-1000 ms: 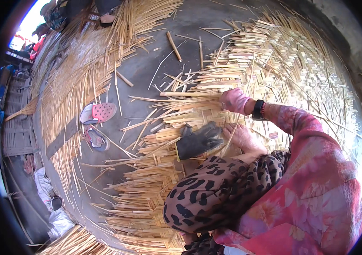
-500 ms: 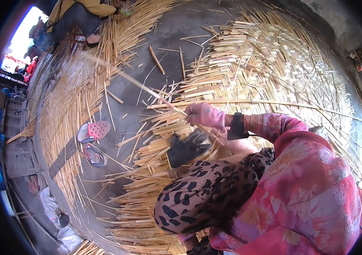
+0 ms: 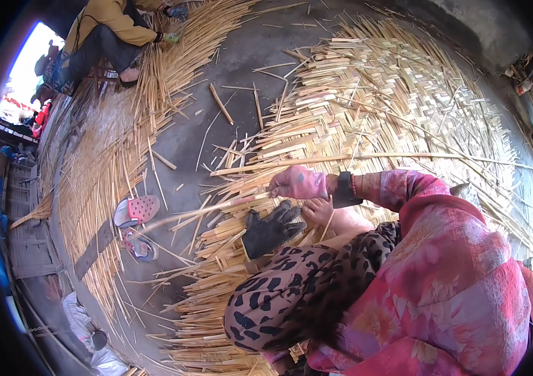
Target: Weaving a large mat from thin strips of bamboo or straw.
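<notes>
My right hand, in a pink glove, is closed on a pale reed strip that stretches down-left toward the sandals. It is just above my bare foot, whose toes rest on the woven reed mat. A black glove lies on the mat left of the foot, beside my leopard-print trouser leg. Another long strip lies across the mat above my hand. My left hand is not visible.
Two sandals are on the grey floor at left, beside loose reeds. A co-worker in yellow crouches at upper left, gloved hands on reeds. White sacks and a wooden rack line the left edge.
My right hand has moved left and downward. The strip it holds has swung from pointing up-left to pointing down-left. The view has shifted, showing more of the co-worker.
</notes>
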`<state>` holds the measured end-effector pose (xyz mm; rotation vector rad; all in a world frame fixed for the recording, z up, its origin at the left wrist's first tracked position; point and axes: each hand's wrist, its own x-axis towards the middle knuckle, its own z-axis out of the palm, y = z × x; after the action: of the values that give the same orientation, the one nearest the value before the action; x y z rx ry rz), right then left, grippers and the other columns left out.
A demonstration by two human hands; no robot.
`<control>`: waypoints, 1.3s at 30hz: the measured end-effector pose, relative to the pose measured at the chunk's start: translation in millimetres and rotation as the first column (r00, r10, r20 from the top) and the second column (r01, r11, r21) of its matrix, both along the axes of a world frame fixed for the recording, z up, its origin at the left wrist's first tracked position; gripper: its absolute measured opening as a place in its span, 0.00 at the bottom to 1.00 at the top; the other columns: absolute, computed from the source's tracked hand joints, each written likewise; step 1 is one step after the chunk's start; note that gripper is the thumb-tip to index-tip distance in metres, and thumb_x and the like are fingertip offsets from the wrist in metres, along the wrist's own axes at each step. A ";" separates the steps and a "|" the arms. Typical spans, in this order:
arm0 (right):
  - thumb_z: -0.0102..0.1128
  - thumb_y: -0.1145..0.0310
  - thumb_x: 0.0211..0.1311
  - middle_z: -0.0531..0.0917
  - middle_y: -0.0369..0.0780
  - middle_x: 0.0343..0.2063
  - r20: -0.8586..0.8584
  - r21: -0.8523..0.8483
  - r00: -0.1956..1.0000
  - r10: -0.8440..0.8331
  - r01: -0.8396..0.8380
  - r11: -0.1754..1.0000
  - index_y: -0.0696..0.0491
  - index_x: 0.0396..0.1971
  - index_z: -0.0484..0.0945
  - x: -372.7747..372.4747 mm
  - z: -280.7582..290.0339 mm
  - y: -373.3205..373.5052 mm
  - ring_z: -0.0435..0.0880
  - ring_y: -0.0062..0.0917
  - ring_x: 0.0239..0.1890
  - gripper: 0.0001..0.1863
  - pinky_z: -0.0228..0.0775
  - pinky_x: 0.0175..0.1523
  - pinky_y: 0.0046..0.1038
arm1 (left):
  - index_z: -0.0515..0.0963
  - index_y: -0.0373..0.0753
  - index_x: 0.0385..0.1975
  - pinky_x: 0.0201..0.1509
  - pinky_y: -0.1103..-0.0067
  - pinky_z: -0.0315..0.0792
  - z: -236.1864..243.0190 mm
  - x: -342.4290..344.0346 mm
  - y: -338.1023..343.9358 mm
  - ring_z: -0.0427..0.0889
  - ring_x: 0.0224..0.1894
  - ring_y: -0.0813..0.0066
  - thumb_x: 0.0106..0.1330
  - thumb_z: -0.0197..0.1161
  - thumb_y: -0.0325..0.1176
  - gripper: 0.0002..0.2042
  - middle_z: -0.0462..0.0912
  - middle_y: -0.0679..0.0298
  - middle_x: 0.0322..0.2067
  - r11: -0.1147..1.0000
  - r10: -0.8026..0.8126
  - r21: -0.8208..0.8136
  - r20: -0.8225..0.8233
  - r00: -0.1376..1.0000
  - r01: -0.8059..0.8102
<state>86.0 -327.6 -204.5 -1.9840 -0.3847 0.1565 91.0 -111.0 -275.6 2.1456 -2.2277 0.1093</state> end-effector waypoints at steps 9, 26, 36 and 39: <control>0.59 0.63 0.55 0.81 0.39 0.33 -0.246 -0.022 0.871 0.426 -0.445 0.895 0.51 0.40 0.78 -44.0 -20.0 -34.3 0.80 0.27 0.35 0.14 0.70 0.40 0.25 | 0.70 0.42 0.47 0.49 0.71 0.65 40.8 -171.8 75.7 0.65 0.53 0.68 0.66 0.49 0.42 0.15 0.67 0.61 0.50 0.434 0.658 -0.074 -0.655 0.371 -0.898; 0.58 0.63 0.47 0.80 0.43 0.25 -0.195 -0.147 0.486 0.852 -0.873 0.465 0.54 0.31 0.79 -5.7 5.6 221.2 0.79 0.32 0.31 0.12 0.69 0.37 0.33 | 0.76 0.34 0.30 0.36 0.75 0.69 105.6 -220.4 173.7 0.74 0.31 0.68 0.62 0.57 0.33 0.08 0.77 0.59 0.29 -0.486 -0.030 0.157 -0.986 -0.163 -0.860; 0.61 0.63 0.43 0.78 0.41 0.26 0.200 -0.460 0.482 0.853 -0.722 0.516 0.50 0.23 0.79 -8.1 163.9 226.2 0.78 0.37 0.31 0.08 0.70 0.34 0.34 | 0.73 0.34 0.25 0.40 0.70 0.68 177.8 -228.9 180.7 0.71 0.33 0.62 0.54 0.64 0.27 0.06 0.74 0.58 0.28 -0.500 0.562 -0.231 -0.819 -0.110 -0.835; 0.60 0.66 0.43 0.78 0.41 0.25 0.384 -0.479 0.422 0.821 -0.670 0.568 0.52 0.25 0.79 -29.1 153.8 259.4 0.78 0.36 0.31 0.08 0.70 0.34 0.35 | 0.74 0.34 0.32 0.41 0.72 0.68 161.4 -234.0 202.3 0.70 0.35 0.59 0.54 0.65 0.29 0.10 0.74 0.56 0.32 -0.612 0.408 -0.165 -0.904 -0.129 -0.774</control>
<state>56.9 -68.2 -50.7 -1.9176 -1.7772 0.1727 -142.9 91.3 -114.2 1.9592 0.5831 0.6981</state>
